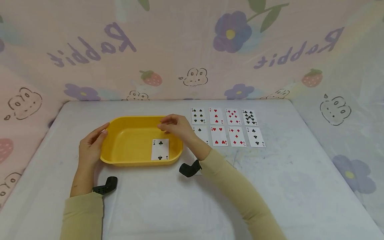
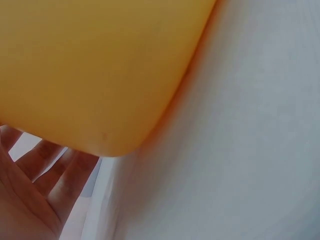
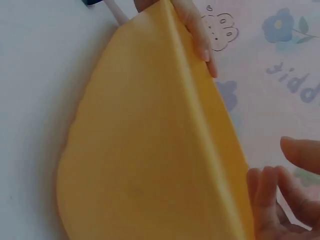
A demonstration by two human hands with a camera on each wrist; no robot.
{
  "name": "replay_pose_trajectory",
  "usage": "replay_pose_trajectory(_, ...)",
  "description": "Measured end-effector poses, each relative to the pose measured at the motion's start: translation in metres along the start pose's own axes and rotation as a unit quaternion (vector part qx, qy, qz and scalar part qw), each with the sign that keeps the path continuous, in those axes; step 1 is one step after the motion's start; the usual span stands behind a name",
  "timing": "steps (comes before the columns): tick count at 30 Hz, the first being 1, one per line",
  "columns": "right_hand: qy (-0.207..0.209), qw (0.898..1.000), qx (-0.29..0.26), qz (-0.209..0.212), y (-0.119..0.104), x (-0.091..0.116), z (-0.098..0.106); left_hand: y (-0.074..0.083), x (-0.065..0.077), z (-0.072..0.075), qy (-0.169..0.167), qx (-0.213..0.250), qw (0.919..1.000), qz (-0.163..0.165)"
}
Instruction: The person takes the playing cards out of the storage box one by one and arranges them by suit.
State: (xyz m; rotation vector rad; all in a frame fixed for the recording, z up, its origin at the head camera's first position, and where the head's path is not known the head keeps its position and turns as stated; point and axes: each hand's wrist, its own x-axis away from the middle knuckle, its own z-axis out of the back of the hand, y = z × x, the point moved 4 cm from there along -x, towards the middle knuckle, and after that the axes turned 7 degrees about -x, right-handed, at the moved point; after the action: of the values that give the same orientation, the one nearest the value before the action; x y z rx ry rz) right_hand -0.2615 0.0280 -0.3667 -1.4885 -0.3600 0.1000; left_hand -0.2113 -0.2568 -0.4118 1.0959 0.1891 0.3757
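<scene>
A shallow yellow plastic basin (image 1: 129, 163) stands on the left of the table. My left hand (image 1: 91, 146) grips its left end, thumb by the rim; in the left wrist view the fingers (image 2: 72, 180) lie along the outer wall. Inside the basin, towards the right, a two of clubs playing card (image 1: 160, 149) shows face up. Over the back right corner is my right hand (image 1: 179, 128), bent, with no card visible in it. The right wrist view shows its thumb apart from the fingers (image 3: 265, 195), which are by the basin's rim.
Right of the basin, face-up cards lie in two rows, among them a six of spades (image 1: 198, 116), a four of hearts (image 1: 219, 136) and a three of clubs (image 1: 255, 137). The right forearm partly covers the nearer left card (image 1: 200, 133). Printed cloth (image 1: 168, 50) hangs behind.
</scene>
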Motion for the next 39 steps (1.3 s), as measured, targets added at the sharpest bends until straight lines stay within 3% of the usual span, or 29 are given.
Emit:
replay_pose_trajectory(6, -0.022, 0.997, 0.077, -0.021, 0.01, -0.006, -0.016, 0.001, -0.001, -0.002, -0.003, 0.008, 1.0, -0.001)
replay_pose_trajectory(9, -0.023, 0.989, 0.14, -0.037, 0.014, -0.007, -0.018, 0.003, 0.0, -0.004, -0.003, 0.008, 0.9999, -0.006)
replay_pose_trajectory(15, -0.036, 0.96, 0.27, -0.061, 0.022, -0.01, -0.024, 0.005, 0.001, -0.006, -0.003, -0.001, 0.9999, -0.016)
replay_pose_trajectory(19, -0.042, 0.941, 0.326, -0.08, 0.029, -0.01, -0.028, 0.005, 0.002, -0.007, -0.003, 0.005, 1.0, -0.006)
replay_pose_trajectory(27, -0.033, 0.92, 0.379, -0.09, 0.031, -0.008, -0.034, 0.004, 0.0, -0.005, 0.001, 0.005, 1.0, 0.008)
replay_pose_trajectory(37, -0.028, 0.916, 0.393, -0.083, 0.032, -0.007, -0.04, 0.0, 0.0, -0.001, 0.002, -0.007, 0.9997, 0.022)
replay_pose_trajectory(39, -0.037, 0.92, 0.381, -0.08, 0.033, -0.008, -0.041, 0.0, 0.0, 0.0, 0.002, -0.01, 0.9997, 0.023)
